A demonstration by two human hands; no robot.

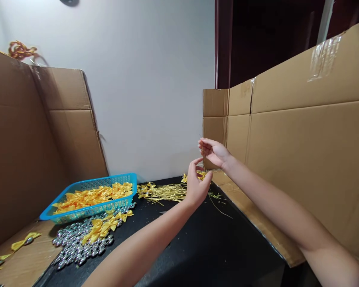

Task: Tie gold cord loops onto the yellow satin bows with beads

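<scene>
My right hand [214, 153] is raised near the far right corner, its fingertips pinched on a thin orange-gold cord [202, 148] that hangs down. Just below and to the left is my left hand [198, 184], thumb and fingers apart and curved around the cord's lower end. Whether the left fingertips touch the cord I cannot tell. Behind the left hand, yellow bows [184, 178] are partly hidden. A bundle of gold twist ties [169, 192] lies on the black table [194, 247] to its left.
A blue basket [134, 179] holds many yellow ribbon bows. Silver beads [77, 243] are spread before it, with more bows [103, 228] on top. Cardboard walls [302, 147] stand at both sides, against a white wall [152, 87]. Green-gold clippings [215, 196] lie right of the left hand.
</scene>
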